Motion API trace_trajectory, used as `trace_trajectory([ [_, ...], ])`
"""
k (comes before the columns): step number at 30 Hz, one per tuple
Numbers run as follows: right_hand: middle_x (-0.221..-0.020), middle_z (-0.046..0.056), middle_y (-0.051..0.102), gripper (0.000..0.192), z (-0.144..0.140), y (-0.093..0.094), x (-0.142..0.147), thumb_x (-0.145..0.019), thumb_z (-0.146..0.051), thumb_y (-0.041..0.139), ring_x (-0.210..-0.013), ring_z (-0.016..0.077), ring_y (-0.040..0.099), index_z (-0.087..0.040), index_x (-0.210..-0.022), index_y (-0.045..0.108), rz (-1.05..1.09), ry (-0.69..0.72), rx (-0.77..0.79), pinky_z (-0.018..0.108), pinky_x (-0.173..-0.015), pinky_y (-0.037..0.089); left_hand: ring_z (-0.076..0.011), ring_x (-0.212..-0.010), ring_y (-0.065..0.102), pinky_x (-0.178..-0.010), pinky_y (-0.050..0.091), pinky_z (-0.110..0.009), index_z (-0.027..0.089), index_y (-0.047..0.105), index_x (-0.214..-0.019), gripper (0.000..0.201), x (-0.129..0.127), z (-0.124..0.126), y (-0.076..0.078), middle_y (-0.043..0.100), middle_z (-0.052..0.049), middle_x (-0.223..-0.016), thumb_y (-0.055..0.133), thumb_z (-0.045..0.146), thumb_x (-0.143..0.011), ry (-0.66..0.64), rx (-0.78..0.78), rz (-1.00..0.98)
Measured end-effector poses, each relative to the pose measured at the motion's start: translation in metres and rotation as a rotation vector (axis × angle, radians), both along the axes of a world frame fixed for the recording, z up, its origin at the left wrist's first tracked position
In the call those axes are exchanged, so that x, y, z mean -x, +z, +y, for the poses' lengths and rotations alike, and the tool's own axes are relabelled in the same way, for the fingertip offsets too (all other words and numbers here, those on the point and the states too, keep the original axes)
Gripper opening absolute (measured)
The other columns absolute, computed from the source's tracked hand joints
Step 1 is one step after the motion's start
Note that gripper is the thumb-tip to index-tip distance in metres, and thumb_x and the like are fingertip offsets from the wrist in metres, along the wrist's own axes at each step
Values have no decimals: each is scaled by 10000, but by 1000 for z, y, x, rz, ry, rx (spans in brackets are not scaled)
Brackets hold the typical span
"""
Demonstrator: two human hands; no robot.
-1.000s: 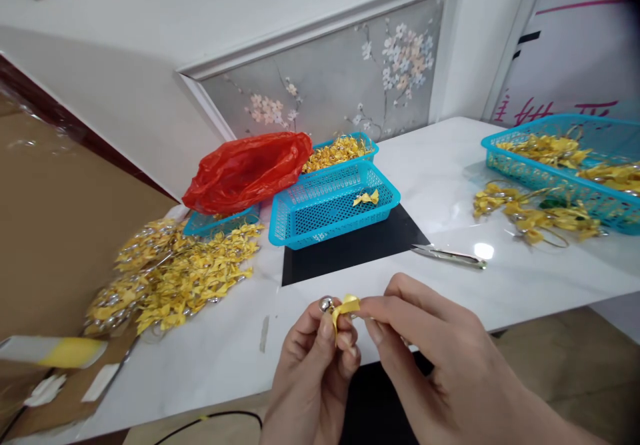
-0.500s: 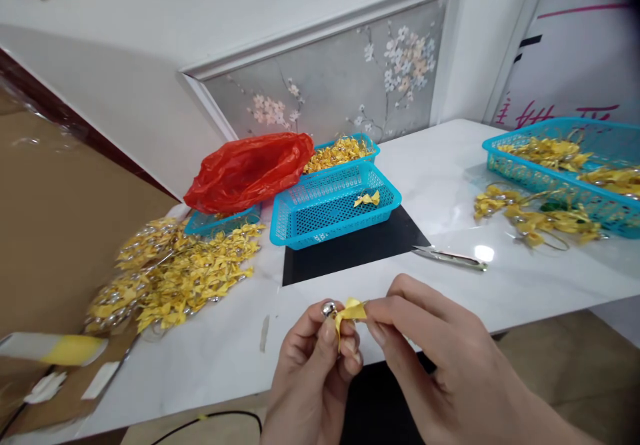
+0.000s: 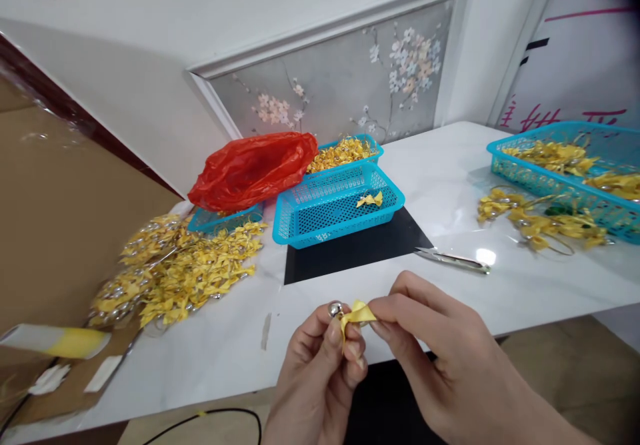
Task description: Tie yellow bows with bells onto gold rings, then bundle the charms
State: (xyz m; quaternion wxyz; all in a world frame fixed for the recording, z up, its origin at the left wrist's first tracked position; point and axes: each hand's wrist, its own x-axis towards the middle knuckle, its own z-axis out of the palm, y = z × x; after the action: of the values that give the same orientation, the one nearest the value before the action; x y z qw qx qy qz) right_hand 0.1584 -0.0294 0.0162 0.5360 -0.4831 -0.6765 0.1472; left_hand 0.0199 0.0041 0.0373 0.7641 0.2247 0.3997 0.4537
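Left hand (image 3: 317, 378) and right hand (image 3: 445, 352) pinch yellow ribbon (image 3: 359, 313) at a glossy white table (image 3: 225, 345) against a wall (image 3: 135, 52).

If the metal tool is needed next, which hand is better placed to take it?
Probably the right hand: it is nearer the metal tool than the left hand, although both hands grip the yellow ribbon.

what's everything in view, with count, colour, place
ball: one, silver, bottom centre
ribbon: one, yellow, beside ball
table: one, white, centre
ribbon pieces: many, yellow, around table
baskets: at least three, blue, table
mat: one, black, under middle basket
snips: one, silver, near mat
bag: one, red, over baskets
panel: one, grey, top
cardboard: some, brown, left
tube: one, white-yellow, lower left
cable: one, black, bottom
writing: some, red, upper right
left hand: one, at ball
right hand: one, at ribbon
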Motion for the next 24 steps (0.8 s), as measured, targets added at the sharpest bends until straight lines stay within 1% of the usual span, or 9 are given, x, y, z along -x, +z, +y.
trace_trajectory([
  [8, -730, 22, 444, 221, 2, -3, 0, -912, -60, 413, -619, 129, 474, -134, -885, 619, 56, 47, 26, 245, -520, 393, -23, -478, 599, -480, 529, -59, 124, 744, -715, 257, 1, -1, 0, 676, 4, -589, 911, 77, -525, 28, 72, -10],
  [15, -727, 8, 420, 228, 0, -4, 1, -925, -68, 410, -609, 122, 462, -147, -904, 623, 59, 54, 54, 241, -513, 388, -28, -482, 611, -485, 542, -67, 107, 748, -704, 230, 2, -1, 2, 683, -18, -588, 897, 44, -541, 10, 94, -57],
  [19, -733, 6, 416, 241, 1, -6, 1, -937, -70, 403, -614, 119, 462, -151, -917, 628, 91, 72, 58, 237, -511, 389, -27, -486, 620, -480, 544, -69, 101, 742, -729, 188, 2, -2, 3, 682, -19, -606, 778, -72, -665, 14, 145, -73],
  [22, -748, 9, 425, 244, 2, -7, 1, -942, -70, 402, -629, 120, 469, -153, -953, 631, 122, 86, 63, 238, -521, 396, -15, -474, 606, -480, 544, -70, 96, 733, -751, 243, 2, -3, 4, 674, -15, -617, 653, -133, -740, 0, 168, -106],
  [24, -745, 9, 421, 251, 2, -8, 1, -943, -69, 399, -627, 122, 467, -154, -943, 635, 120, 80, 69, 241, -518, 396, -13, -477, 603, -485, 546, -71, 96, 725, -756, 270, 2, -3, 4, 668, -13, -619, 598, -142, -769, -5, 179, -120],
])
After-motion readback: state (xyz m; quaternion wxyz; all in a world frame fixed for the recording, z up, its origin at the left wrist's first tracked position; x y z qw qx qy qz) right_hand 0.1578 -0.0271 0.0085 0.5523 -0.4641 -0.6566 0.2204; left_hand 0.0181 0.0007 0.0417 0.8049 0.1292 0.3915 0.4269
